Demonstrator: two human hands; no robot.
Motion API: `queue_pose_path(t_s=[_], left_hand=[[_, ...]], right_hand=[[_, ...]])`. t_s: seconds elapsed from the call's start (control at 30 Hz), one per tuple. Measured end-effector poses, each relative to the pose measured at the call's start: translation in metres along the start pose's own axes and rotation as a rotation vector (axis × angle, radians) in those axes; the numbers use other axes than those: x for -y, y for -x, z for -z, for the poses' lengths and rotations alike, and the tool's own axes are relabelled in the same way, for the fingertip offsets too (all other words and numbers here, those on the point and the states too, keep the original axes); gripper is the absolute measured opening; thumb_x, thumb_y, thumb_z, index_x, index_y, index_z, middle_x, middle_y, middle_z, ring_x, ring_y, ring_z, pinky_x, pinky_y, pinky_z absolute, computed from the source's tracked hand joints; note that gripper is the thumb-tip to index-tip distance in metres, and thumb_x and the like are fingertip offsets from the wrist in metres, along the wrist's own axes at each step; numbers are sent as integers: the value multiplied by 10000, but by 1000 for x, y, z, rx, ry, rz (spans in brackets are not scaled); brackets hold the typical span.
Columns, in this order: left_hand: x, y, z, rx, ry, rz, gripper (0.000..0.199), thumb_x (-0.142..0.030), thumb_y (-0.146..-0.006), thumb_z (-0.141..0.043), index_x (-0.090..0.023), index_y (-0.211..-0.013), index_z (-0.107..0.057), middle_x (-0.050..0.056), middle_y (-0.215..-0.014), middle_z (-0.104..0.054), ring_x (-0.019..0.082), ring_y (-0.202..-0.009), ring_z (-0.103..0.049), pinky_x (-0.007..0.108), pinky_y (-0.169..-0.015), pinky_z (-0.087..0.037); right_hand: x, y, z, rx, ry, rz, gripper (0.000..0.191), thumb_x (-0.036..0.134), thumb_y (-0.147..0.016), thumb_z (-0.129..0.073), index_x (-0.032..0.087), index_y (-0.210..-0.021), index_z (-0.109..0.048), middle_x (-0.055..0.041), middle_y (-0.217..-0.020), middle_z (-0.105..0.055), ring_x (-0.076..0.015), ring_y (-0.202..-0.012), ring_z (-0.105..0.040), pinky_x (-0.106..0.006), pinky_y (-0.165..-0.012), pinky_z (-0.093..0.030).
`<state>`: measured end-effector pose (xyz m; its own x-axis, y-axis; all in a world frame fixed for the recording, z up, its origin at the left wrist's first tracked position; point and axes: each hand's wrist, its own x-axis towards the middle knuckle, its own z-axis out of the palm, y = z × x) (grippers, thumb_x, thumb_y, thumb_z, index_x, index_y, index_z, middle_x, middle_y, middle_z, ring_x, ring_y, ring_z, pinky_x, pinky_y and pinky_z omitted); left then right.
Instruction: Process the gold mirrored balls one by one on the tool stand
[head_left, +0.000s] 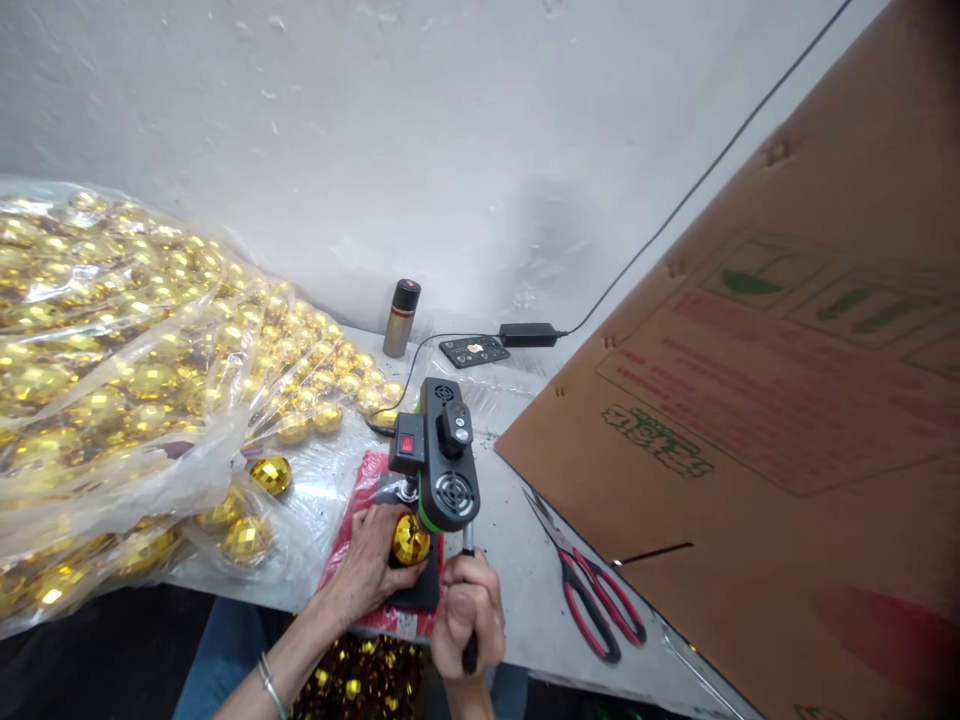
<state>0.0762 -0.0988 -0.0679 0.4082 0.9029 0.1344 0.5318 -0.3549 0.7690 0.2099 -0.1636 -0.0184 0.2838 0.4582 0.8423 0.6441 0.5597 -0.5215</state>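
Note:
A small black bench drill press point(450, 450) with a red switch stands on a red plastic sheet point(360, 490) on the table. Under its head, my left hand point(371, 560) grips a shiny gold mirror-ball ornament point(411, 540) between thumb and fingers. The drill's working tip is hidden by the head above the ball. My right hand point(469, 615) is wrapped round the press's lever handle point(469, 650), just right of the ball. More gold balls point(271, 475) lie to the left of my left hand, some loose and many inside a clear plastic bag point(172, 450).
Red-and-black scissors point(592, 590) lie open on the right, beside a large cardboard box point(750, 400). Behind the press are a dark-capped can point(401, 318), a phone point(474, 350) and a black power adapter point(527, 335) with its cable. Gold pieces point(360, 680) show below the table edge.

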Motion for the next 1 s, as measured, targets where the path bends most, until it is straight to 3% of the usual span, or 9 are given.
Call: queue_pose_path(t_s=[0.23, 0.33, 0.43, 0.57, 0.73, 0.8, 0.87, 0.93, 1.0], left_hand=[[-1, 0, 1, 3, -1, 3, 413, -299, -846, -841, -213, -1212, -671, 68, -1098, -738, 335, -1072, -694, 495, -1039, -497], [-2, -3, 4, -3, 2, -3, 435, -312, -852, -834, -213, -1244, -673, 85, -1135, -755, 347, -1096, -700, 518, -1043, -514], [1, 4, 4, -33, 4, -21, 498, -298, -868, -815, -207, -1329, -653, 128, -1231, -766, 363, -1152, -701, 528, -1041, -545], [27, 50, -15, -86, -63, -210, 605, -231, -877, -766, -225, -1459, -603, 166, -1342, -755, 361, -1198, -723, 501, -1039, -582], [74, 106, -38, -132, -316, -453, 699, -484, -913, -817, -288, -1541, -580, 141, -1301, -790, 336, -1136, -775, 400, -966, -603], [76, 100, -18, -217, -386, -445, 703, -610, -978, -727, -266, -1570, -567, 166, -1357, -775, 347, -1203, -759, 412, -998, -599], [65, 77, 22, -358, -491, -323, 641, -621, -1048, -604, -218, -1546, -600, 210, -1444, -732, 381, -1281, -721, 486, -1058, -587], [49, 46, 72, -483, -672, -39, 432, -451, -1118, -496, -188, -1383, -713, 226, -1395, -752, 387, -1271, -726, 518, -1061, -586], [36, 17, 117, -419, -813, 305, 421, -343, -1132, -420, -138, -1276, -758, 239, -1243, -798, 389, -1161, -769, 501, -994, -609]], right_hand=[[-13, 1, -3, 28, -3, 89, 341, 235, -1134, -427, 263, -823, -564, 44, -788, -616, -142, -668, -610, -333, -734, -539], [3, -18, 4, 45, -16, 68, 342, 228, -1134, -422, 255, -816, -545, 33, -791, -605, -137, -662, -597, -292, -645, -501], [33, -54, 14, 77, -50, -123, 315, 144, -1121, -438, 240, -839, -541, 21, -803, -589, -118, -641, -549, -252, -566, -415], [59, -94, 21, 121, -87, -184, 305, 154, -1125, -494, 239, -847, -589, 38, -750, -570, -100, -591, -511, -235, -539, -389], [47, -82, 17, 93, -107, -149, 319, 132, -1119, -496, 238, -830, -575, 32, -757, -567, -97, -568, -512, -233, -517, -400], [40, -71, 16, 85, -112, -136, 328, 127, -1111, -512, 234, -805, -566, 21, -766, -571, -102, -583, -528, -239, -527, -409], [35, -65, 15, 74, -121, -123, 335, 123, -1104, -524, 230, -789, -569, 11, -765, -571, -112, -603, -549, -249, -539, -414], [32, -63, 15, 67, -130, -112, 333, 119, -1098, -532, 229, -786, -573, 6, -763, -573, -117, -604, -550, -257, -536, -408], [31, -63, 14, 64, -130, -102, 327, 116, -1094, -534, 229, -791, -576, 7, -762, -576, -119, -600, -546, -260, -539, -408]])
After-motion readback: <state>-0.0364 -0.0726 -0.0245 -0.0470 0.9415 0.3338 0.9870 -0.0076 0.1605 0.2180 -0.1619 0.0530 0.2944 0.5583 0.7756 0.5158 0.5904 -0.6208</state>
